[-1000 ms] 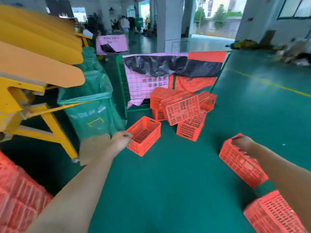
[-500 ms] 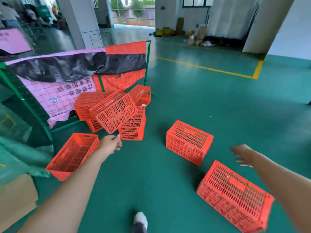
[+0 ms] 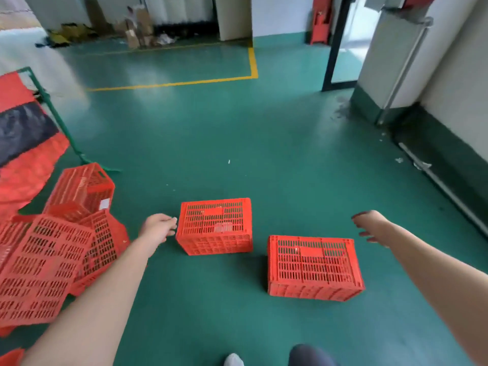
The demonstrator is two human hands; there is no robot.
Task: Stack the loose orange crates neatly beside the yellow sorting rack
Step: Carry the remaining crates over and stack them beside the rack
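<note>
On the green floor (image 3: 237, 143) the far crate (image 3: 215, 225) and near crate (image 3: 314, 265) sit bottom-up; heaped crates (image 3: 47, 260) crowd its left edge. The left hand (image 3: 157, 229) has relaxed fingers (image 3: 173, 220) just beside the far crate, gripping nothing; the right hand (image 3: 369, 223) is spread, released.

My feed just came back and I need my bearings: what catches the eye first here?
Two orange crates sit apart on the green floor: the centre crate and, nearer, the right crate. A tumbled pile of crates fills the left edge. Both hands reach forward empty, the left hand beside the centre crate, the right hand spread beyond the right crate.
</note>
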